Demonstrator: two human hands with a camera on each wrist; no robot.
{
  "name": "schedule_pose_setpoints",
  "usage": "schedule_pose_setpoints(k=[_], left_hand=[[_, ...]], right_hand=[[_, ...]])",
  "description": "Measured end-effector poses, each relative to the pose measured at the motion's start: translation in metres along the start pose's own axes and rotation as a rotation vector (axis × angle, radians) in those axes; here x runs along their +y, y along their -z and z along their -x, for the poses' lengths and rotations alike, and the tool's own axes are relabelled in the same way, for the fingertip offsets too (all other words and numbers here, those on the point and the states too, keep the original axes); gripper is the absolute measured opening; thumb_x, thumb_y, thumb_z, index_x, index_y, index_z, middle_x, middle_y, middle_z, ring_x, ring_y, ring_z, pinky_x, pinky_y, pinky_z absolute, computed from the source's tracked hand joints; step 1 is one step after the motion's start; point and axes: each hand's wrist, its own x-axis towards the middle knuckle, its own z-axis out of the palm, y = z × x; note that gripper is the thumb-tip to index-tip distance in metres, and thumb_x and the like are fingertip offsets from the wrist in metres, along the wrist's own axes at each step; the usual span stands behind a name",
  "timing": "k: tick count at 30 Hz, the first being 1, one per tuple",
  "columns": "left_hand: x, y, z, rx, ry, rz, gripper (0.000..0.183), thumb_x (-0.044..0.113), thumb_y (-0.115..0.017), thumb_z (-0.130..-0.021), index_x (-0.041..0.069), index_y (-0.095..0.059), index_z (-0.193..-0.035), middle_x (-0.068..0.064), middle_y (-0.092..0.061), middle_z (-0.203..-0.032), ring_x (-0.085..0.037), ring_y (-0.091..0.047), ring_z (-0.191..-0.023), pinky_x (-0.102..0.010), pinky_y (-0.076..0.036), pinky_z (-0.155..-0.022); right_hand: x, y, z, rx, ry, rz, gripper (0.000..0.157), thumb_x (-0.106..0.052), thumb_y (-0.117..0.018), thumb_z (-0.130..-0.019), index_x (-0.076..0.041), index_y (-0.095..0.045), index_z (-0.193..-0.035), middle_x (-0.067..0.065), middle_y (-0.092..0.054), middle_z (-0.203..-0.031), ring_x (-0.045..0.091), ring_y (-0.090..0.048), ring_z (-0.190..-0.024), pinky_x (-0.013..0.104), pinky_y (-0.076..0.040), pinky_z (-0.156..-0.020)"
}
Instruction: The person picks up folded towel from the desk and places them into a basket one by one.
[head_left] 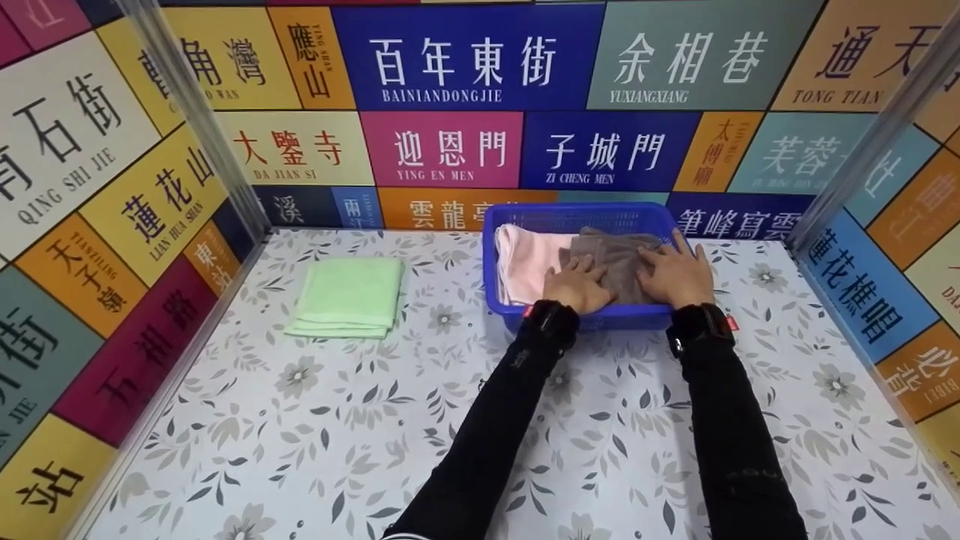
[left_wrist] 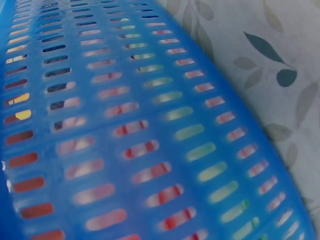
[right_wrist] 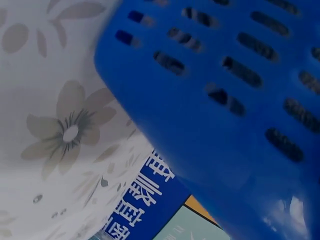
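Observation:
A blue plastic basket with slotted walls stands at the back of the table. Inside it a folded pink towel lies on the left and a greyish-brown towel on the right. My left hand rests on the brown towel near its edge with the pink one, fingers spread. On the brown towel's right side lies my right hand, fingers extended, beside the basket's right rim. Both wrist views show mainly the basket's slotted wall, with pinkish, red and green cloth behind the slots on the left; neither shows a hand.
A folded light green towel lies on the table left of the basket. The table has a floral cover. Walls with coloured sign panels enclose the back and both sides, and the back wall is close behind the basket.

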Motion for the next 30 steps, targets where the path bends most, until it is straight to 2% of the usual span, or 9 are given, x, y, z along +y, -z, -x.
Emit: schedule_pose_setpoints(k=[2,4,8,14,19,22,25,28,30], left_hand=[[0.001,-0.003,-0.001,0.015,-0.008,-0.006,0.063,0.064,-0.030,-0.105,0.042,-0.024,-0.164,0.013,-0.013,-0.174,-0.011,-0.013,-0.161,-0.048,-0.019,-0.129],[0.003,-0.006,-0.002,0.038,-0.016,-0.013,0.063,0.065,-0.030,-0.105,0.042,-0.025,-0.164,0.013,-0.014,-0.174,-0.012,-0.013,-0.161,-0.049,-0.021,-0.129],[0.006,-0.009,-0.004,0.100,-0.030,-0.013,0.063,0.066,-0.031,-0.105,0.042,-0.028,-0.163,0.011,-0.019,-0.173,-0.014,-0.018,-0.160,-0.050,-0.026,-0.126],[0.010,-0.007,-0.005,0.236,-0.077,-0.060,0.057,0.061,-0.029,-0.108,0.039,-0.037,-0.160,0.008,-0.033,-0.169,-0.019,-0.031,-0.156,-0.049,-0.034,-0.122],[-0.007,0.002,0.015,0.388,-0.209,-0.082,0.052,0.054,-0.033,-0.110,0.033,-0.046,-0.156,0.006,-0.047,-0.160,-0.020,-0.044,-0.147,-0.045,-0.040,-0.116],[-0.045,0.016,0.037,0.496,-0.285,-0.050,0.049,0.047,-0.044,-0.109,0.027,-0.050,-0.153,0.000,-0.050,-0.158,-0.023,-0.047,-0.145,-0.048,-0.040,-0.118],[-0.110,0.035,0.059,0.660,-0.289,-0.035,0.042,0.034,-0.059,-0.104,0.023,-0.057,-0.146,-0.004,-0.053,-0.154,-0.026,-0.049,-0.142,-0.052,-0.038,-0.119],[-0.190,0.049,0.077,0.780,-0.183,-0.028,0.038,0.021,-0.065,-0.099,0.018,-0.063,-0.137,-0.008,-0.058,-0.147,-0.030,-0.051,-0.137,-0.055,-0.041,-0.116],[-0.243,0.051,0.091,0.760,-0.059,-0.005,0.039,0.021,-0.065,-0.098,0.015,-0.062,-0.137,-0.011,-0.056,-0.147,-0.035,-0.049,-0.136,-0.060,-0.041,-0.113]], right_hand=[[0.002,-0.002,0.004,0.058,-0.004,-0.042,0.057,-0.031,-0.052,-0.103,-0.009,-0.047,-0.155,0.030,-0.039,-0.158,0.047,-0.012,-0.157,0.069,-0.010,-0.124],[0.004,-0.003,0.010,0.145,-0.010,-0.106,0.056,-0.027,-0.057,-0.101,-0.008,-0.050,-0.153,0.030,-0.045,-0.152,0.048,-0.028,-0.152,0.068,-0.024,-0.120],[0.014,-0.003,0.023,0.269,-0.039,-0.238,0.055,-0.020,-0.058,-0.102,-0.008,-0.048,-0.154,0.031,-0.049,-0.145,0.052,-0.049,-0.132,0.069,-0.042,-0.104],[0.030,0.000,0.030,0.310,-0.046,-0.343,0.050,-0.009,-0.034,-0.107,-0.007,-0.045,-0.156,0.032,-0.050,-0.146,0.058,-0.051,-0.127,0.072,-0.041,-0.101],[0.031,-0.001,0.030,0.304,-0.068,-0.361,0.051,-0.007,-0.036,-0.104,-0.007,-0.047,-0.154,0.031,-0.052,-0.145,0.058,-0.051,-0.127,0.072,-0.041,-0.102],[0.027,-0.001,0.030,0.312,-0.083,-0.349,0.051,-0.007,-0.037,-0.103,-0.007,-0.050,-0.153,0.030,-0.053,-0.143,0.058,-0.053,-0.125,0.072,-0.042,-0.100],[0.022,-0.001,0.026,0.315,-0.077,-0.340,0.052,-0.007,-0.037,-0.102,-0.007,-0.051,-0.152,0.029,-0.053,-0.145,0.057,-0.052,-0.125,0.072,-0.043,-0.100],[0.019,-0.001,0.022,0.312,-0.068,-0.342,0.053,-0.006,-0.037,-0.101,-0.006,-0.051,-0.152,0.028,-0.052,-0.148,0.056,-0.053,-0.127,0.071,-0.044,-0.099],[0.020,-0.001,0.021,0.312,-0.075,-0.337,0.053,-0.005,-0.038,-0.100,-0.006,-0.051,-0.152,0.027,-0.051,-0.150,0.056,-0.053,-0.126,0.071,-0.044,-0.099]])
